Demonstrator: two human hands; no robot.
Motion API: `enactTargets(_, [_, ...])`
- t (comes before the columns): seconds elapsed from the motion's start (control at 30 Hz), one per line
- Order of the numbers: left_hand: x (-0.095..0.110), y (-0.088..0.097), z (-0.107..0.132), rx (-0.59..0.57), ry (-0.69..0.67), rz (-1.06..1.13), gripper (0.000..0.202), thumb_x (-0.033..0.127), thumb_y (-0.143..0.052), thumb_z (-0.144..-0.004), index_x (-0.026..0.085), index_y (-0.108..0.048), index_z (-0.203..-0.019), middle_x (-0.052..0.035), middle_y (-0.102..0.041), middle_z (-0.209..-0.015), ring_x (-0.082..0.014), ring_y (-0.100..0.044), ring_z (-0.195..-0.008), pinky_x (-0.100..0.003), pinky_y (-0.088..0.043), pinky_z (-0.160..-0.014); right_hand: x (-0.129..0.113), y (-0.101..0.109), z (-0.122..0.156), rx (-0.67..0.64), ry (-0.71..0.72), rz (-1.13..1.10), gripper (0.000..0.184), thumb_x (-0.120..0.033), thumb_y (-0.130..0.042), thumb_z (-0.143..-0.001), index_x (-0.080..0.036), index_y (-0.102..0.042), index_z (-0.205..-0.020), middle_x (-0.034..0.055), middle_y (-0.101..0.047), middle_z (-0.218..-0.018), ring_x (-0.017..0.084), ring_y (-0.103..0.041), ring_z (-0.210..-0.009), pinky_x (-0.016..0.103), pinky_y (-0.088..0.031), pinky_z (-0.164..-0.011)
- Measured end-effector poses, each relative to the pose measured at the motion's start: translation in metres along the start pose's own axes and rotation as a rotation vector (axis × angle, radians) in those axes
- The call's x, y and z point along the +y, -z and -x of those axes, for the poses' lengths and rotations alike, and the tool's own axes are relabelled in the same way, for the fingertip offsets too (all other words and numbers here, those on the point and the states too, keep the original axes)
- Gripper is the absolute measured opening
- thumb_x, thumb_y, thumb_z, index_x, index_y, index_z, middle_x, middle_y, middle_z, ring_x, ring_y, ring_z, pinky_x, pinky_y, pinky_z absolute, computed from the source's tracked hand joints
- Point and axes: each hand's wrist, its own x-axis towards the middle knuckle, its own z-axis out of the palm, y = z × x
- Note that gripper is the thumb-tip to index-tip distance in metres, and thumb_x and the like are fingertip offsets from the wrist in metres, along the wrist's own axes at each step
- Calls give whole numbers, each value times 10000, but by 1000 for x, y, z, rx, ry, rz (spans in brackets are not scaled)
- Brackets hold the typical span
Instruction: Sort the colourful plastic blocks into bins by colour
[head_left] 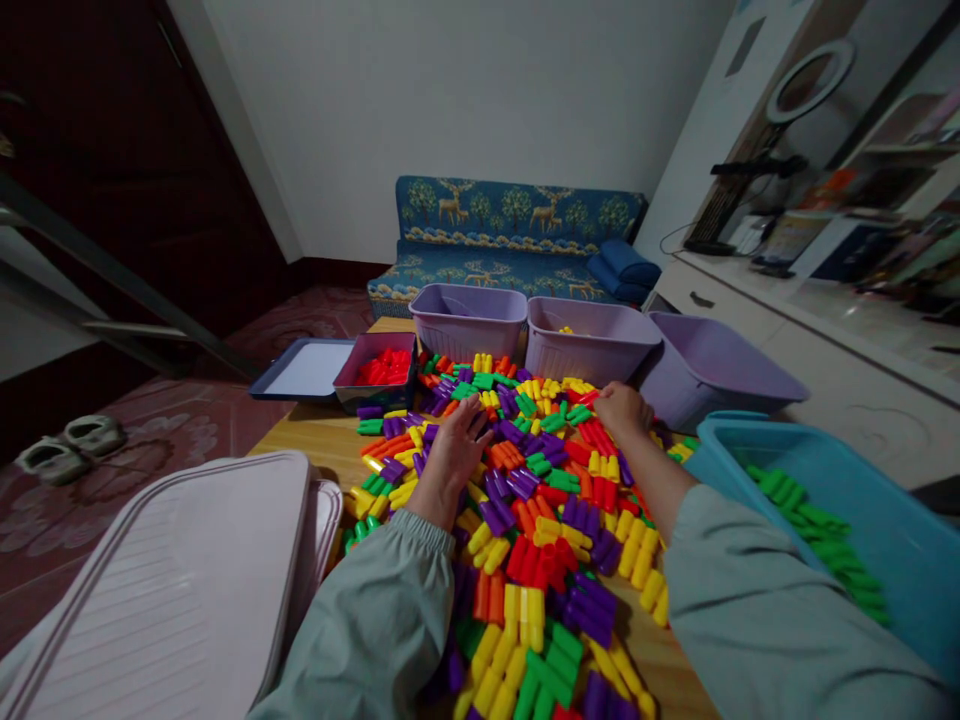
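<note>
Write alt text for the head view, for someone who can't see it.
A person's left hand and right hand reach over colourful plastic pieces strewn across a wood-toned table. Around the spread are three lilac bins, a blue bin holding green pieces and a dark box holding red pieces; a patterned sofa stands behind.

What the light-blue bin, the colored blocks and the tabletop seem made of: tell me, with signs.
Light-blue bin: probably molded plastic, smooth with a soft sheen, judging by its even color and rounded rim.
Colored blocks: likely hard, glossy plastic; bright highlights run along the rounded bars.
Tabletop: wood or laminate, seemingly smooth; its yellow-brown grain leaves that open.
</note>
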Motion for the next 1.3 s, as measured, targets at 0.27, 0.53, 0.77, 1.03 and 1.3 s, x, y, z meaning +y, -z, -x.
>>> enactTargets(0.27, [1,-2,2,15,4,-1,210,300,-566,-830,219,-675,-990,-78,-566,-1351,-255,-432,-1336,-466,-316,-1115,-17,-2,6,52,150,-226,320,-271,-428,-775,-200,-739,-804,69,-718,-895,214,-623,-841,269,-409,-671])
enactTargets(0.53, [2,-4,3,18,18,14,180,279,-540,-847,204,-672,-944,-71,-539,-1384,-253,-416,-1349,-466,-304,-1121,-31,-23,-4,85,221,-120,416,-387,-386,-900,-179,-700,-1077,115,-680,-1105,233,-591,-1006,318,-402,-892])
enactTargets(0.77, [3,-5,3,13,21,11,165,261,-535,-839,206,-675,-908,-61,-542,-1384,-249,-419,-1348,-450,-321,-1111,-38,-18,-3,-118,166,-52,509,-554,-365,-880,-246,-693,-1117,124,-659,-1124,304,-560,-1110,420,-408,-926])
enactTargets(1.03, [0,-1,-1,4,10,-5,188,285,-570,-817,216,-679,-955,-72,-564,-1358,-251,-434,-1338,-449,-320,-1110,-47,-14,5,-161,245,-57,498,-525,-496,-811,-249,-625,-1204,111,-639,-1190,295,-582,-1100,404,-427,-915])
enactTargets(1.3, [0,-1,-2,4,8,-10,180,278,-569,-818,220,-677,-950,-69,-579,-1340,-250,-435,-1336,-465,-313,-1111,-61,-21,7,-336,388,-126,592,-401,-625,-704,-277,-565,-1280,62,-681,-1156,277,-639,-998,342,-456,-808])
